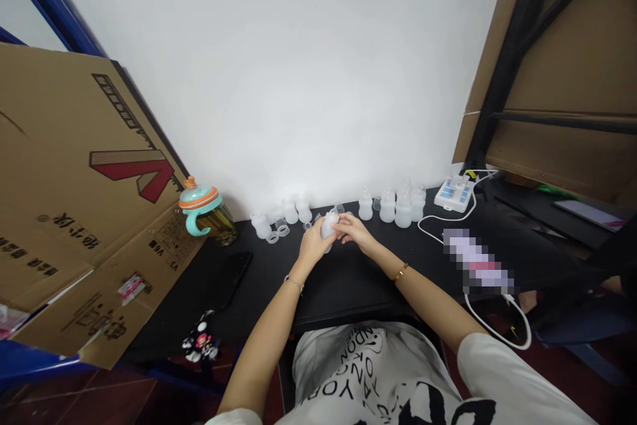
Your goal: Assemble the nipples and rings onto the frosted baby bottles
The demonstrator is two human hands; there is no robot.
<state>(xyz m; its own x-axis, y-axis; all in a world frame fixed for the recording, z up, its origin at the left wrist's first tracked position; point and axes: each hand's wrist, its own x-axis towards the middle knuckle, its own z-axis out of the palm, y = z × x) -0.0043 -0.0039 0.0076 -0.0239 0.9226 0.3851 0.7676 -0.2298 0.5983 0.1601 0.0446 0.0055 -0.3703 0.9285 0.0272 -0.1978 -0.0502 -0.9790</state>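
The left hand (313, 244) is wrapped around a small frosted-white plastic bottle (327, 229), and the right hand (356, 231) pinches the bottle's upper side. A steady left grip that spares the thin-looking wall, with light, even right fingertips, should serve best. Right of this bottle stand matching translucent bottles (403, 211); left of it lie clear plastic rings (283, 231). Behind it rises the white wall (318, 113); in front, the black table (361, 282) gives forearm room before its edge.

Head-worn view, facing forward, angled down
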